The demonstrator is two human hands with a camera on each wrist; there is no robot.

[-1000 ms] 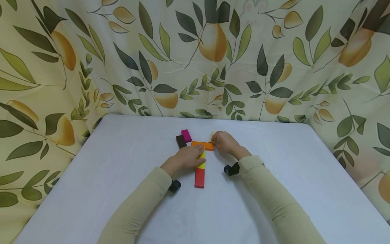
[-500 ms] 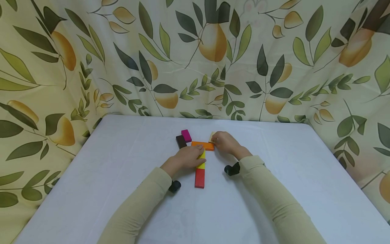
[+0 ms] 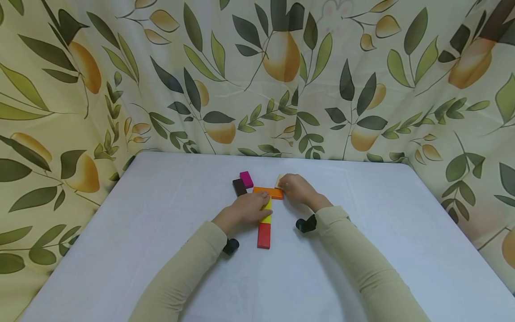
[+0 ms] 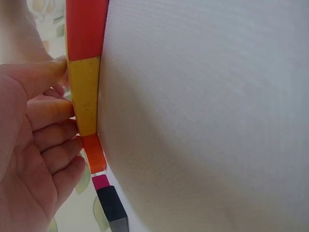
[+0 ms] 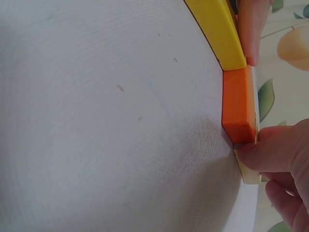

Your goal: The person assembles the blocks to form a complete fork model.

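Flat rectangular blocks lie on the white table. A red block [image 3: 263, 236] and a yellow block [image 3: 266, 217] run end to end, meeting the side of a crosswise orange block [image 3: 275, 193]. My left hand [image 3: 246, 208] rests its fingertips on top of the yellow and orange blocks. In the left wrist view, its fingers [image 4: 50, 111] look fairly straight. At the orange block's right end, my right hand [image 3: 298, 188] pinches a cream block [image 5: 247, 169] between thumb and fingers. The fingers partly cover this cream block, which sits against the orange one.
Beyond the left hand lie a dark block [image 3: 239, 187] and a magenta block [image 3: 246, 179], side by side near the orange block's left end. A curtain [image 3: 257, 112] with a fruit and leaf pattern hangs behind the table [image 3: 181, 179].
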